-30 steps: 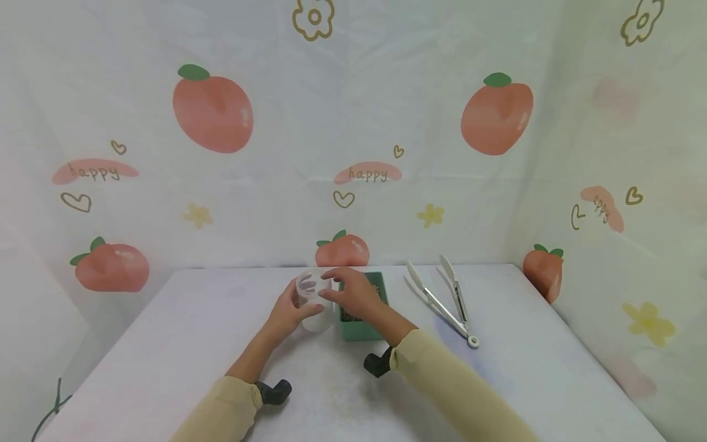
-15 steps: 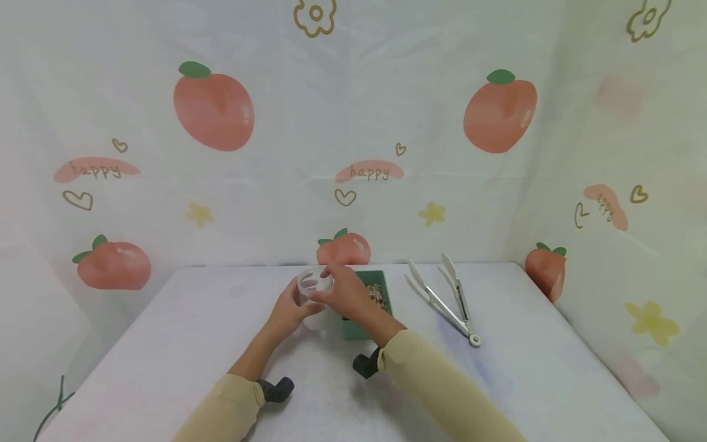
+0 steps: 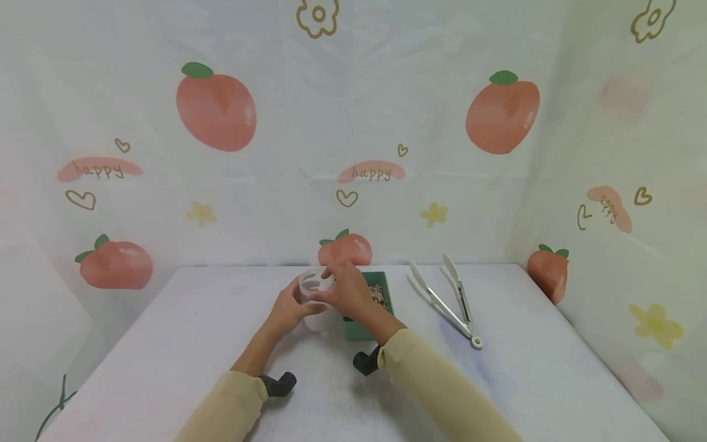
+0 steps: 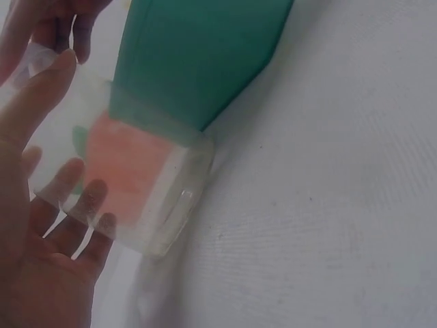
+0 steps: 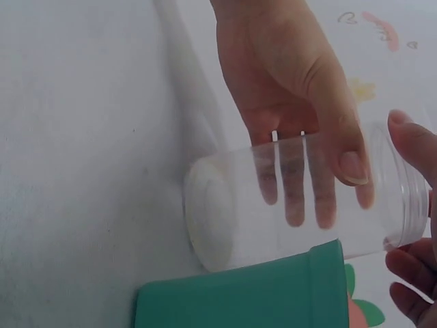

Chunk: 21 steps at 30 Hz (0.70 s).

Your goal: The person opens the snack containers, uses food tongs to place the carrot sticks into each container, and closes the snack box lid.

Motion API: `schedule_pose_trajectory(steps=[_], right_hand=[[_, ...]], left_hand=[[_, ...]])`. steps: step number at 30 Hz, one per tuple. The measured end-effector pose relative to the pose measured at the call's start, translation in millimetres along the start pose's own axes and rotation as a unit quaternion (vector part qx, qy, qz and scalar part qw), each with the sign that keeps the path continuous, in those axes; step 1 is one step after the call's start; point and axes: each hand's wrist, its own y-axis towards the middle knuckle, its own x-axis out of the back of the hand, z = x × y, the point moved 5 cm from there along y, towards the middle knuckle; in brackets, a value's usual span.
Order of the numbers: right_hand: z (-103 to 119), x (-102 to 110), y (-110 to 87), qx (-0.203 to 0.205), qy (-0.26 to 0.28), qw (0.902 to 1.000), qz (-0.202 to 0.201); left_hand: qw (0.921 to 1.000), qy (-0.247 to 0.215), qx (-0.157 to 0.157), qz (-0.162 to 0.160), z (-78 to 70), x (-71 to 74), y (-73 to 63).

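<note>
A clear, see-through jar [image 3: 317, 321] stands on the table at the centre, its base down. My left hand [image 3: 287, 312] grips its side, thumb toward me and fingers round the far side; those fingers show through the wall in the right wrist view, where the jar [image 5: 242, 225] looks empty. At the threaded mouth, my right hand [image 3: 349, 294] holds the rim between thumb and curled fingers. Part of the rim is hidden behind that hand. Close on the jar's right is a green box [image 3: 359, 331], partly covered by the right hand and forearm.
Small brownish pieces [image 3: 378, 294] lie in the green box. Farther right, spread metal tongs [image 3: 450, 312] with pale tips lie on the white table [image 3: 182, 344]. A fruit-patterned cloth [image 3: 276, 184] hangs behind the table's back edge.
My right hand has shifted and turned slightly leftward at the jar's mouth, uncovering more of the box's brownish pieces. The left hand keeps its grip on the jar.
</note>
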Motion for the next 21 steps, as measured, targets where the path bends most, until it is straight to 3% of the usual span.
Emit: schedule_pose_trajectory(steps=[11,17,21], right_hand=[[0.5,-0.9,-0.5,0.043,-0.006,0.9988,-0.023],[-1.3,-2.9,-0.8,0.047,-0.009,0.9987,-0.020],[-3.0,-2.7,0.0,0.052,-0.012,0.9982,-0.027]], left_hand=[[0.9998,-0.021,-0.001,0.004,2.1,2.2,2.3],[0.9993,-0.035,0.014,0.010,6.6,1.9,2.6],[0.9994,-0.033,0.002,0.014,5.7,2.4,4.9]])
